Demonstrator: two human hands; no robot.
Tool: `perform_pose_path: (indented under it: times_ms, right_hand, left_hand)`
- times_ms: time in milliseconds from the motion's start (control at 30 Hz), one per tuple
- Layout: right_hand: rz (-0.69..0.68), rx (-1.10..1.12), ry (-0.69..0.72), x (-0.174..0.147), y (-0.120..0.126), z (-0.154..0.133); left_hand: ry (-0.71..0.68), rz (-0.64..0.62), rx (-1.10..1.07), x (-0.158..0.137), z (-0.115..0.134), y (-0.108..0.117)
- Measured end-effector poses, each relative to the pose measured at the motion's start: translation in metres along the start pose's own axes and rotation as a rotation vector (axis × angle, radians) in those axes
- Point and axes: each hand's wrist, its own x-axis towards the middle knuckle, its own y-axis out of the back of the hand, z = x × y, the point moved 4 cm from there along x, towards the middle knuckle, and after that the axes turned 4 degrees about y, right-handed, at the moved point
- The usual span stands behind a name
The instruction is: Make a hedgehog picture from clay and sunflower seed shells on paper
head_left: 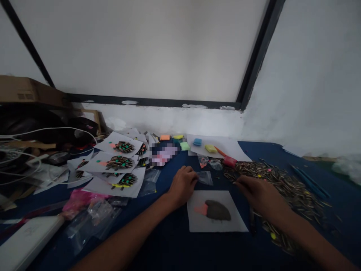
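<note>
Grey clay mound with pink tip (214, 210) on white paper sheet (217, 211), blue table (169, 241) | left hand (182, 186) curled, knuckles at sheet's upper-left edge, grip unclear | right hand (258, 195) loosely curled over seed pile (284, 188), hold unclear

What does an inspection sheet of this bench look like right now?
Surface: blue table, mostly covered.
Job's things: white sheet with a grey clay hedgehog body; seed pile to its right.
Clutter: finished hedgehog sheets stacked at left; small plastic bags; clay blocks at the back; pink bag.
Hands: left hand rests by a plastic bag at the sheet's top edge; right hand on the seed pile; whether it holds a seed cannot be told.
Cables: white cables far left.
Surroundings: white wall, dark frame, cardboard box.
</note>
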Motion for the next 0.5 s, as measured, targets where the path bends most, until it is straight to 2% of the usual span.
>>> perform_pose_path:
  times_ms: [267, 500]
  right_hand:
    - [0.004, 0.024, 0.004, -0.001, 0.0, 0.0]
    - [0.05, 0.162, 0.07, -0.007, 0.002, -0.015]
  left_hand:
    - [0.082, 0.132, -0.121, 0.001, -0.005, 0.005]
    - [-0.025, 0.16, -0.13, -0.001, -0.002, 0.002]
